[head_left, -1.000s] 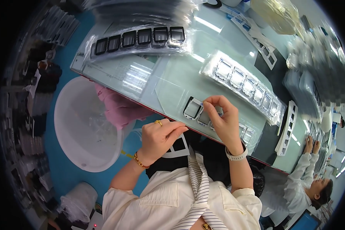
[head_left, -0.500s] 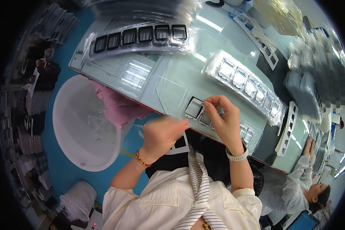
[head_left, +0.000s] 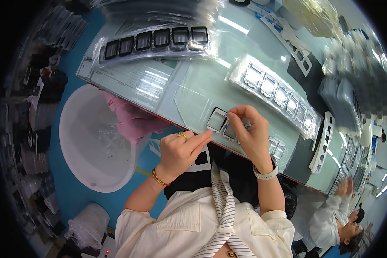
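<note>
On the glass-topped table in front of me lies a small rectangular frame (head_left: 218,121) with a black edge and a pale rim. A similar frame (head_left: 229,133) sits to its right, partly covered by my right hand (head_left: 253,135). Thumb and index finger of that hand are pinched at the first frame's upper right corner; what they grip is too small to make out. My left hand (head_left: 179,151) is closed, its index finger and thumb reaching together to the frame's lower left corner. I cannot tell whether anything is between them.
A clear tray of silvery frames (head_left: 281,96) lies beyond my right hand; a plastic-wrapped row of black frames (head_left: 161,38) lies far left. Left of the table stands a white tub (head_left: 79,146) beside pink cloth (head_left: 137,120). A co-worker's hands (head_left: 345,187) are at right.
My left hand, blurred before, now shows sharply at the frame's corner. The right hand has hardly moved. The co-worker's hands have drawn back from the table.
</note>
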{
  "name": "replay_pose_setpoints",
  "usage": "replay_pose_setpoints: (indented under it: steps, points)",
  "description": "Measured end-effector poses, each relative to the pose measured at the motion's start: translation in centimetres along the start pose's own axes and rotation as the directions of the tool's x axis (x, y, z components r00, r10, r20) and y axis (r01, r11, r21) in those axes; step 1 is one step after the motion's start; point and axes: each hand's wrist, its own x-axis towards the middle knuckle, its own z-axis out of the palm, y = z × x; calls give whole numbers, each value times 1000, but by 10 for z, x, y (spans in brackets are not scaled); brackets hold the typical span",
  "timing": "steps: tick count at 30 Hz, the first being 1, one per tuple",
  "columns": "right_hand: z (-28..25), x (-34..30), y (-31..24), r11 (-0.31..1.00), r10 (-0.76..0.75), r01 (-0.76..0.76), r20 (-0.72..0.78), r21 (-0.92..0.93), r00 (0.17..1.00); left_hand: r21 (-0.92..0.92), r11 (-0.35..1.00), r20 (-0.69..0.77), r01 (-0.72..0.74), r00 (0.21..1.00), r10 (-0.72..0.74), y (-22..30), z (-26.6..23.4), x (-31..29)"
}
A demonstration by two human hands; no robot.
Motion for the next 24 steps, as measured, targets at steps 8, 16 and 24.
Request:
replay_pose_setpoints:
  steps: [8, 16, 24]
  points:
    - [1, 0, 1, 1000, -16, 16, -10, -5, 1000, -18, 999, -8, 26, 1000, -26, 1, 3, 2]
    - [1, -1, 1, 999, -41, 41, -15, -12, 999, 10, 1000, 51, -17, 999, 16, 9, 6, 5]
    - [4, 3, 3, 969, -187, 175, -55, -171, 981, -51, 998, 68, 25, 997, -21, 11, 5, 8]
